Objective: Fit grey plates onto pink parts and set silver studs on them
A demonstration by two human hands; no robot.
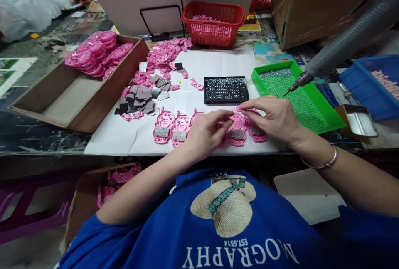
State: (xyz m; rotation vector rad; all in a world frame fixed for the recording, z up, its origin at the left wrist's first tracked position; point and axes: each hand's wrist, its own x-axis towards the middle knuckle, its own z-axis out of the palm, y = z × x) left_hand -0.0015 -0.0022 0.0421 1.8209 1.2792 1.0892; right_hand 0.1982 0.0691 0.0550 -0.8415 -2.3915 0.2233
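Note:
A row of pink plastic shells (pixel 172 127) with small grey plates fitted in them lies along the near edge of the white sheet (pixel 118 136). My left hand (pixel 207 132) rests over the middle of the row, fingers curled and pinched at one shell. My right hand (pixel 274 119) lies over the pink shell (pixel 237 131) at the right end, fingertips pressed together near the left hand's. What the fingertips pinch is too small to make out. A bangle sits on my right wrist.
Loose grey plates (pixel 144 96) and pink parts (pixel 165 55) lie at mid-table. A black screw tray (pixel 225 90), a green tray (pixel 311 102), a hanging electric screwdriver (pixel 299 81), a red basket (pixel 213 21), a brown box of pink shells (pixel 77 94) and a blue bin (pixel 370 86) surround them.

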